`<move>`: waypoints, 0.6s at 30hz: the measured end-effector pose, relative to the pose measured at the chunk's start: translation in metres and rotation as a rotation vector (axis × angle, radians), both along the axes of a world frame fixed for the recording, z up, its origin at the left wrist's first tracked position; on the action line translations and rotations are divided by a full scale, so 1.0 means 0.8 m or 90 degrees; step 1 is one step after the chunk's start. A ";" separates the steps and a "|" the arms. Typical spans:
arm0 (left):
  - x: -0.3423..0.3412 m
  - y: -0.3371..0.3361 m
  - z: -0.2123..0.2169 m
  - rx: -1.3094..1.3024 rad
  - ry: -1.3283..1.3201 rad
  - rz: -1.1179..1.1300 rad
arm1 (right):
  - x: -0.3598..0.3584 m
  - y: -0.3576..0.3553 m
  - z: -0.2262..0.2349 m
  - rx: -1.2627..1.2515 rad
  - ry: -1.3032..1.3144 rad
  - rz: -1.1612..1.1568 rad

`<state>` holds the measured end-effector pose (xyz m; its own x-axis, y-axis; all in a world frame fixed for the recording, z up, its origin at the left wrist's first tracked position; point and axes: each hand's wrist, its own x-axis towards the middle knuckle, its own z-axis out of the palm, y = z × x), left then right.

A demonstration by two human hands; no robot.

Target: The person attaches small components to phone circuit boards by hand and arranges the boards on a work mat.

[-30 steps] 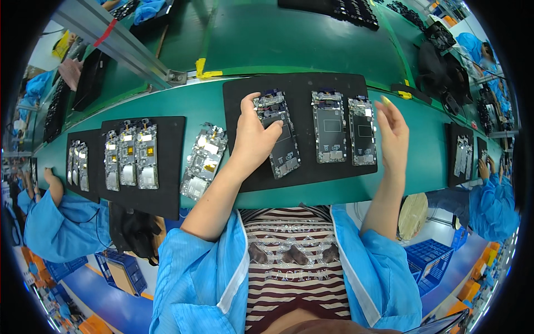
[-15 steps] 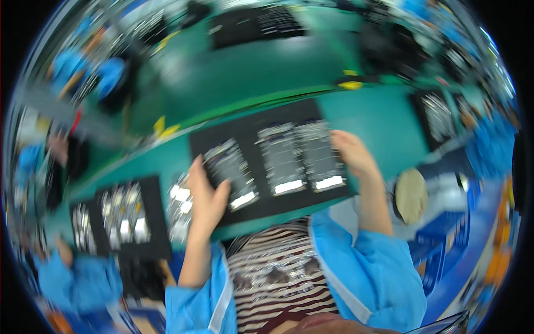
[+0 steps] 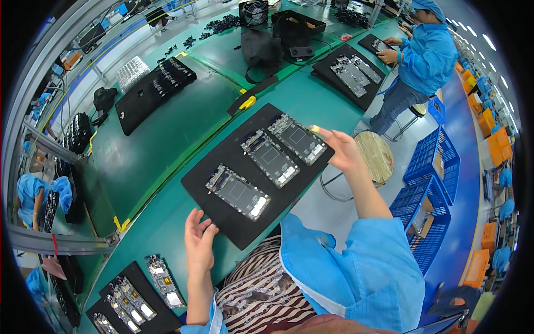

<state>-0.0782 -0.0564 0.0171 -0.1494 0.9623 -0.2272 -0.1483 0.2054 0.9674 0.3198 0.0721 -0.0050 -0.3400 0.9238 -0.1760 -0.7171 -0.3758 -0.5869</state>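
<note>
A black mat (image 3: 222, 161) lies on the green table in front of me with three phone frames on it in a row: one near the left (image 3: 238, 192), one in the middle (image 3: 271, 158), one at the right (image 3: 297, 138). My left hand (image 3: 198, 240) is open with fingers spread, touching the mat's near left corner. My right hand (image 3: 340, 149) is open at the mat's right end, fingertips by the right phone frame. Neither hand holds anything.
A loose phone frame (image 3: 164, 281) and a second black mat with several frames (image 3: 125, 303) lie to my lower left. Another person in blue (image 3: 420, 61) works at a mat at the far right. A round stool (image 3: 374, 157) and blue crates (image 3: 433, 167) stand beside me.
The view has swung to the right and the row of frames now runs diagonally. My left hand has come off the left phone frame to the mat's near corner.
</note>
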 end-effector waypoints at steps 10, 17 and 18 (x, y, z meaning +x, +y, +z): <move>0.051 0.021 -0.007 0.026 -0.071 -0.108 | -0.090 -0.080 0.004 -0.068 0.016 -0.161; 0.027 0.010 0.001 0.074 -0.058 -0.144 | -0.063 -0.070 0.014 0.021 -0.077 -0.216; 0.020 0.002 0.007 0.072 -0.025 -0.124 | -0.050 -0.070 0.023 0.030 -0.084 -0.230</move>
<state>-0.0619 -0.0547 0.0223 0.0492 0.9918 -0.1176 -0.1542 0.1239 0.9802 0.2795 0.0164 0.0138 0.0319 0.9879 -0.1516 -0.7156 -0.0833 -0.6936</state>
